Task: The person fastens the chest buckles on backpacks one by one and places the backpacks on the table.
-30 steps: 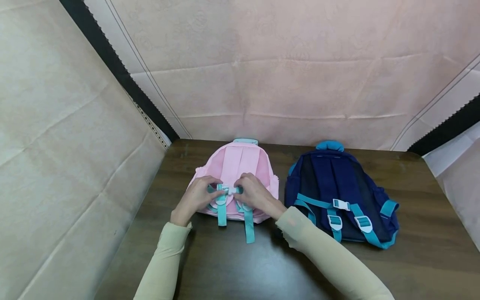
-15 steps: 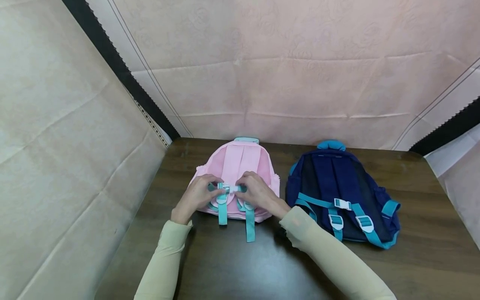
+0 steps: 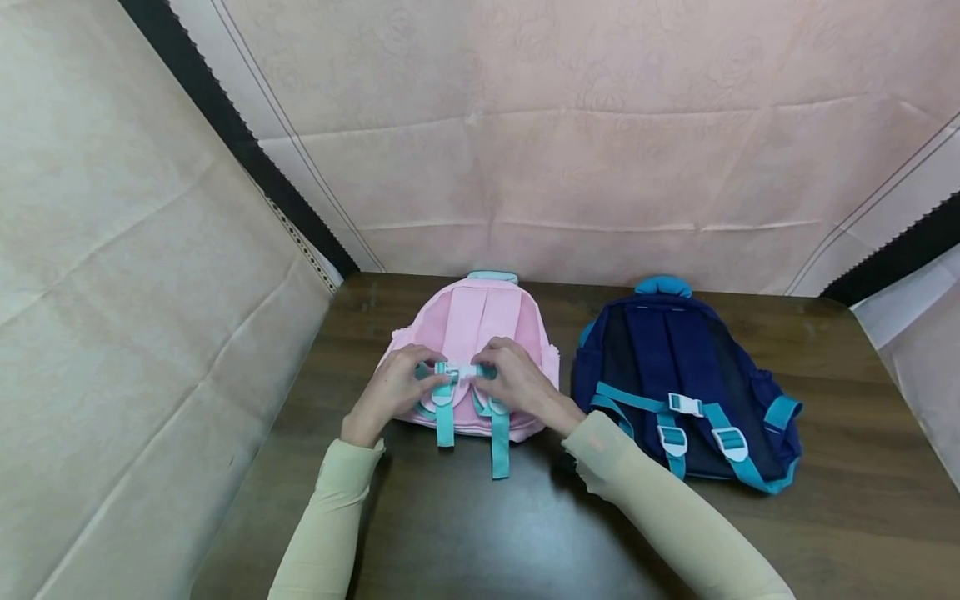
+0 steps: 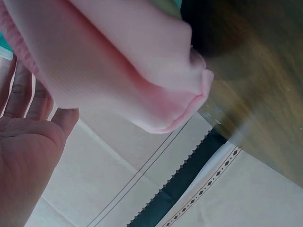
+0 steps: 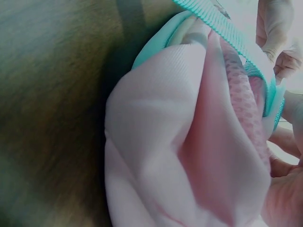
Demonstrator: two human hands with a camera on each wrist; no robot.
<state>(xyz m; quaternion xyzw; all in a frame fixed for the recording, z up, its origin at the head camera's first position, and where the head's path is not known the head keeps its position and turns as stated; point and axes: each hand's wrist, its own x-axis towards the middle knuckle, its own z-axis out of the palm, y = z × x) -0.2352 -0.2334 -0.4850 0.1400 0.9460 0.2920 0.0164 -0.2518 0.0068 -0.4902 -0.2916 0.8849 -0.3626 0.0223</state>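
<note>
A small pink backpack point(image 3: 483, 312) lies with its back panel and straps facing up. Across its lower half a white side-release buckle point(image 3: 459, 372) on turquoise straps sits between both hands. My left hand point(image 3: 396, 385) pinches the buckle's left end with thumb and fingers. From the other side my right hand point(image 3: 517, 382) pinches the turquoise strap at its right end. The pink side of the bag point(image 4: 113, 66) fills much of the left wrist view, and the fingertips are hidden behind it. Turquoise webbing point(image 5: 213, 19) crosses the right wrist view over the pink fabric.
A navy backpack point(image 3: 626, 333) with blue straps lies to the right, its white chest buckle point(image 3: 685, 405) fastened. Two turquoise strap tails point(image 3: 500, 446) hang from the pink bag onto the dark wooden table point(image 3: 450, 533). Pale cloth point(image 3: 600, 183) hangs behind the table and at its sides.
Both hands keep their hold at the buckle with only slight finger movement. The whole head view has shifted a little; the two bags stay in place.
</note>
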